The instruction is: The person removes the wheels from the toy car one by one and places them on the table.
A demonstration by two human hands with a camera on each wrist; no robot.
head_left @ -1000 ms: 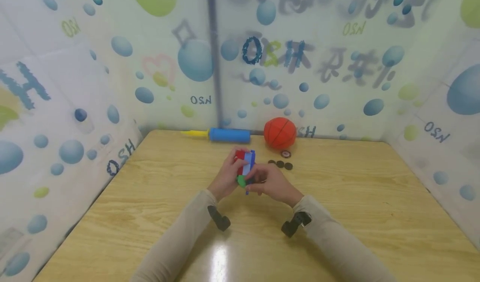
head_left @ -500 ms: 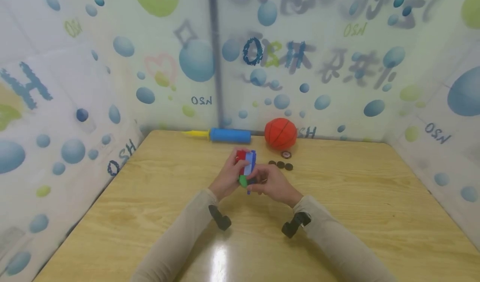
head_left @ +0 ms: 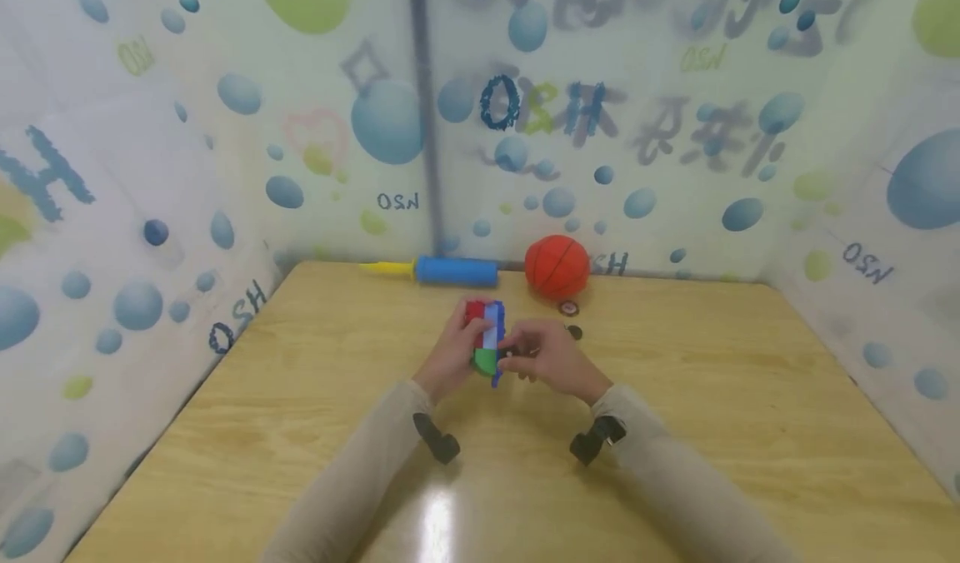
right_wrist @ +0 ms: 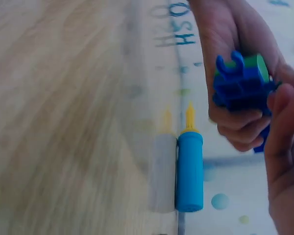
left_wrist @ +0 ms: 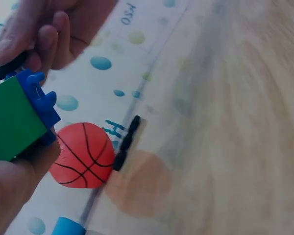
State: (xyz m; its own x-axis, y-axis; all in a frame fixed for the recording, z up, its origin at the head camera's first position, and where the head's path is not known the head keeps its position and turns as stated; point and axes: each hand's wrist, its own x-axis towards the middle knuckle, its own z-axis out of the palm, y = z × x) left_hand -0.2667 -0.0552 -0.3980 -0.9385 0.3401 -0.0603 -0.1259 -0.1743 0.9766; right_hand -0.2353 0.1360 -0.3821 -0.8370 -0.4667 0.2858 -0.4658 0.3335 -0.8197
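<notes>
My left hand (head_left: 450, 351) grips a small toy vehicle built of blocks, with red, pale blue and green blocks (head_left: 485, 361) on a blue chassis (right_wrist: 240, 93). The chassis side faces right, and blue hook-like clips (left_wrist: 41, 93) stick out at its end. My right hand (head_left: 551, 355) is at that side, thumb and fingertips pinching a black wheel (left_wrist: 10, 66) close against the chassis. In the right wrist view the right hand (right_wrist: 289, 132) covers the wheel. Beyond it on the table lies another black wheel (head_left: 573, 331), partly behind the hand.
A dark disc with a pale centre (head_left: 568, 307) lies before a red toy basketball (head_left: 557, 266). A blue hand pump (head_left: 456, 271) with a yellow nozzle lies along the table's back edge. Patterned walls (head_left: 645, 155) enclose the wooden table (head_left: 675, 396) at the back and sides.
My right hand has shifted slightly away from the chassis and up, showing more of the vehicle's side and covering wheels on the table that showed before. The left hand keeps its grip.
</notes>
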